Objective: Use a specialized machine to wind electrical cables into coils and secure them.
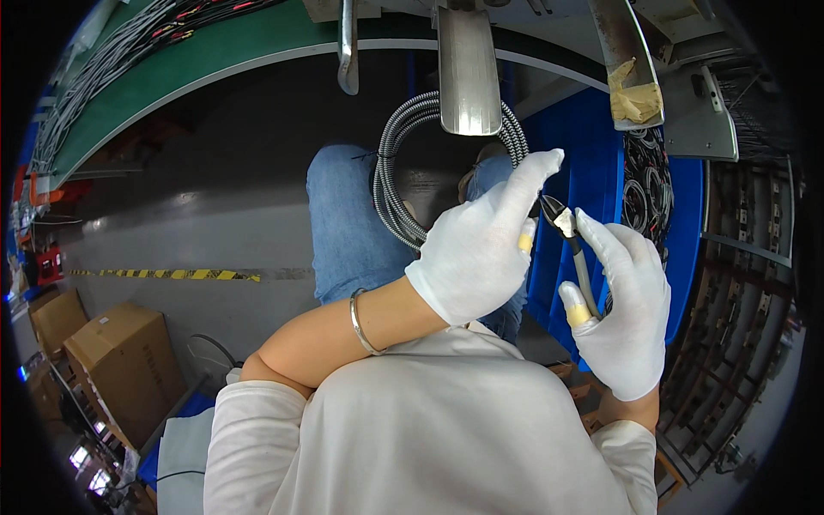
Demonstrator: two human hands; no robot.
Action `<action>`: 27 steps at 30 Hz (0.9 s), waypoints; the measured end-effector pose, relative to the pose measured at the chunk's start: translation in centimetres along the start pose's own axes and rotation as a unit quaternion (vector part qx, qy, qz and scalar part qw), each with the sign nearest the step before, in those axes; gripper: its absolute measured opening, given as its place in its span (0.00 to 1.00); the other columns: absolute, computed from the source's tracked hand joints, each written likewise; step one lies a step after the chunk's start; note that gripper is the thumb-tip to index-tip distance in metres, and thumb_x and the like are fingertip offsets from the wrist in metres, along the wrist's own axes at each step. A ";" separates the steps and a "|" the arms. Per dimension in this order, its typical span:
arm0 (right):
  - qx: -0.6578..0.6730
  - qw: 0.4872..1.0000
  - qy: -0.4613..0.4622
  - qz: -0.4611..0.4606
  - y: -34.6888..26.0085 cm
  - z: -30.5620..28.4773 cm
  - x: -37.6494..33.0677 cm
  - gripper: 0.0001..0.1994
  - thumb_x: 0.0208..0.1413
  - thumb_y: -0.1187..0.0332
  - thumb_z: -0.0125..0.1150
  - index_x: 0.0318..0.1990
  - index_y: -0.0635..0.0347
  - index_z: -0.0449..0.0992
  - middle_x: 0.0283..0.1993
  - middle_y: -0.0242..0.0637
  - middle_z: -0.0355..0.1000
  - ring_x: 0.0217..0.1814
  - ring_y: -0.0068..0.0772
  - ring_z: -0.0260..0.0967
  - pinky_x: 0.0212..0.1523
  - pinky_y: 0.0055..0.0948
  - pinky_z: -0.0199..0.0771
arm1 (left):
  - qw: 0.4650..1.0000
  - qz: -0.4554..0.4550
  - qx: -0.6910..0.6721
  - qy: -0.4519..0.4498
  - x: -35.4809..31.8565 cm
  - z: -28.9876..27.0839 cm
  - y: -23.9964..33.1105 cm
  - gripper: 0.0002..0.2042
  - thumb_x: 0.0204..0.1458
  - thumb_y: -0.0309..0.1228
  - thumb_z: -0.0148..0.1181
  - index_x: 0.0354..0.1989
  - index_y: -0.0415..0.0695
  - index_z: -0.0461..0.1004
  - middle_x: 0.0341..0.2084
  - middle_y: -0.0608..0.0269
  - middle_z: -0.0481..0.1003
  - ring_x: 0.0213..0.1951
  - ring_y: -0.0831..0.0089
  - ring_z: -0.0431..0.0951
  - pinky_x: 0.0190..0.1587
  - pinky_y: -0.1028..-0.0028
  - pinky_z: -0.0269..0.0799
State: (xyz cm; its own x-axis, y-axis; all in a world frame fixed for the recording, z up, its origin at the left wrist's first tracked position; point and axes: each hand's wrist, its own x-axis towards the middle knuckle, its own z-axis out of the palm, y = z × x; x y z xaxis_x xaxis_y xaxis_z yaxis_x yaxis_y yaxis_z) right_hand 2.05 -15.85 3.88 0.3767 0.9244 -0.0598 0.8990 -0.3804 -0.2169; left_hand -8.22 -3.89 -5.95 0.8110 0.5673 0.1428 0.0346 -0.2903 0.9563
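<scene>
A coil of black-and-white braided cable (386, 159) hangs in front of my knees, its loops passing behind my left hand (481, 245). That hand wears a white glove and is closed on the coil's right side; yellow tape wraps one fingertip. My right hand (631, 300), also gloved in white with yellow tape on a finger, grips a pair of cutting pliers (581, 273) with grey handles. The dark jaws point up and left, close beside my left fingers. What lies between the jaws is too small to make out.
A blue bin (571, 176) holding coiled dark cables (645, 193) stands at the right. Metal chutes (469, 77) overhang the far side. Grey cables (112, 73) lie along a green bench (215, 51) at far left. Cardboard boxes (129, 365) sit on the left.
</scene>
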 end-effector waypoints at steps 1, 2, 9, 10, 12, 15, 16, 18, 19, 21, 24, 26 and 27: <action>0.001 1.000 0.008 -0.009 0.1 0.1 0.0 0.33 0.32 0.79 0.70 0.54 0.55 0.72 0.47 0.42 0.70 0.46 0.44 0.69 0.45 0.36 0.71 | 1.000 -0.001 0.002 -0.002 0.0 0.0 0.0 0.33 0.46 0.13 0.56 0.63 0.46 0.57 0.50 0.47 0.72 0.39 0.53 0.80 0.40 0.66 0.78; 0.001 1.000 0.015 -0.018 0.1 0.2 0.1 0.33 0.32 0.77 0.71 0.54 0.54 0.72 0.45 0.41 0.70 0.44 0.42 0.68 0.44 0.37 0.71 | 1.000 -0.001 0.002 -0.002 0.0 0.0 0.0 0.33 0.46 0.13 0.56 0.63 0.46 0.57 0.50 0.47 0.72 0.39 0.53 0.80 0.40 0.66 0.78; -0.016 0.999 0.019 -0.021 -0.2 0.1 0.1 0.33 0.33 0.75 0.72 0.55 0.54 0.72 0.42 0.39 0.69 0.42 0.41 0.68 0.41 0.36 0.71 | 1.000 -0.002 0.029 -0.003 0.0 0.2 0.1 0.33 0.46 0.14 0.56 0.63 0.47 0.58 0.48 0.48 0.74 0.35 0.55 0.81 0.37 0.67 0.78; -0.022 0.999 0.017 -0.019 -0.3 0.0 0.1 0.33 0.33 0.75 0.72 0.55 0.54 0.72 0.42 0.39 0.69 0.42 0.41 0.68 0.41 0.36 0.71 | 1.000 -0.003 0.029 -0.003 0.0 0.2 0.0 0.33 0.46 0.14 0.56 0.63 0.47 0.58 0.48 0.48 0.74 0.35 0.55 0.81 0.37 0.67 0.78; -0.027 0.999 0.015 -0.017 -0.3 0.0 0.0 0.33 0.33 0.75 0.72 0.55 0.54 0.72 0.42 0.38 0.69 0.42 0.40 0.68 0.41 0.35 0.71 | 0.999 0.011 0.042 0.008 -0.1 0.5 -0.3 0.33 0.46 0.14 0.56 0.63 0.47 0.57 0.47 0.49 0.74 0.35 0.56 0.81 0.36 0.67 0.78; -0.032 0.999 0.012 -0.019 -0.2 0.0 -0.2 0.33 0.34 0.75 0.72 0.56 0.54 0.72 0.42 0.37 0.69 0.41 0.40 0.67 0.40 0.35 0.71 | 0.999 0.012 0.047 0.008 -0.1 0.5 -0.2 0.33 0.46 0.14 0.56 0.63 0.48 0.57 0.48 0.49 0.74 0.34 0.57 0.81 0.35 0.67 0.78; -0.032 0.999 0.012 -0.019 -0.2 0.0 -0.2 0.33 0.34 0.75 0.72 0.56 0.54 0.72 0.42 0.37 0.69 0.41 0.40 0.67 0.40 0.35 0.71 | 0.999 0.005 0.045 0.002 -0.1 0.5 -0.1 0.33 0.46 0.14 0.56 0.63 0.48 0.57 0.48 0.49 0.74 0.33 0.57 0.81 0.34 0.67 0.78; -0.035 0.999 0.011 -0.017 -0.2 0.1 -0.3 0.34 0.34 0.75 0.72 0.56 0.54 0.72 0.42 0.37 0.69 0.41 0.39 0.67 0.40 0.35 0.71 | 0.999 -0.002 0.043 -0.003 -0.1 0.3 0.0 0.33 0.46 0.14 0.56 0.63 0.48 0.57 0.49 0.49 0.74 0.33 0.58 0.81 0.34 0.68 0.78; -0.036 0.999 0.011 -0.015 -0.2 0.1 -0.3 0.34 0.34 0.75 0.72 0.56 0.54 0.72 0.42 0.36 0.69 0.41 0.39 0.67 0.39 0.35 0.71 | 0.999 -0.003 0.036 -0.004 0.0 0.3 0.1 0.33 0.46 0.13 0.56 0.63 0.48 0.57 0.49 0.49 0.73 0.33 0.58 0.81 0.34 0.68 0.78; -0.039 0.999 0.015 -0.020 -0.1 0.2 -0.2 0.34 0.34 0.75 0.72 0.56 0.54 0.72 0.42 0.36 0.69 0.41 0.39 0.67 0.39 0.35 0.71 | 1.000 -0.007 0.022 -0.005 0.1 0.2 0.2 0.33 0.46 0.13 0.56 0.63 0.47 0.56 0.50 0.49 0.73 0.33 0.58 0.81 0.33 0.69 0.78; -0.046 0.998 0.022 -0.028 0.1 0.4 -0.2 0.34 0.33 0.75 0.72 0.56 0.54 0.72 0.42 0.36 0.69 0.41 0.39 0.67 0.39 0.34 0.71 | 1.000 -0.010 0.003 0.001 0.2 0.0 0.2 0.33 0.46 0.13 0.56 0.63 0.47 0.56 0.50 0.49 0.73 0.33 0.58 0.81 0.33 0.69 0.78; -0.044 0.998 0.032 -0.042 0.3 0.6 -0.2 0.34 0.33 0.75 0.72 0.56 0.54 0.72 0.43 0.36 0.69 0.41 0.39 0.67 0.39 0.34 0.71 | 1.000 -0.011 -0.006 0.004 0.3 0.0 0.1 0.33 0.46 0.13 0.56 0.63 0.47 0.56 0.50 0.49 0.72 0.33 0.58 0.81 0.33 0.69 0.78; -0.042 0.997 0.037 -0.049 0.4 0.7 -0.2 0.34 0.33 0.75 0.73 0.56 0.54 0.73 0.43 0.36 0.69 0.41 0.38 0.67 0.39 0.34 0.71 | 1.000 0.002 -0.007 0.015 0.3 0.2 0.0 0.33 0.46 0.13 0.56 0.63 0.47 0.56 0.50 0.49 0.72 0.32 0.58 0.81 0.33 0.69 0.78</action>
State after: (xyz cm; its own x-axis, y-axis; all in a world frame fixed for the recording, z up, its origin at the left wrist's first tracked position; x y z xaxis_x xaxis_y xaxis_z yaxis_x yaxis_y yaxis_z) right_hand 2.21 -16.19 3.12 0.2996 0.9536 0.0303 0.9465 -0.2931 -0.1351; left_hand -7.91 -3.85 -5.97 0.7929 0.5893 0.1551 0.0227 -0.2829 0.9589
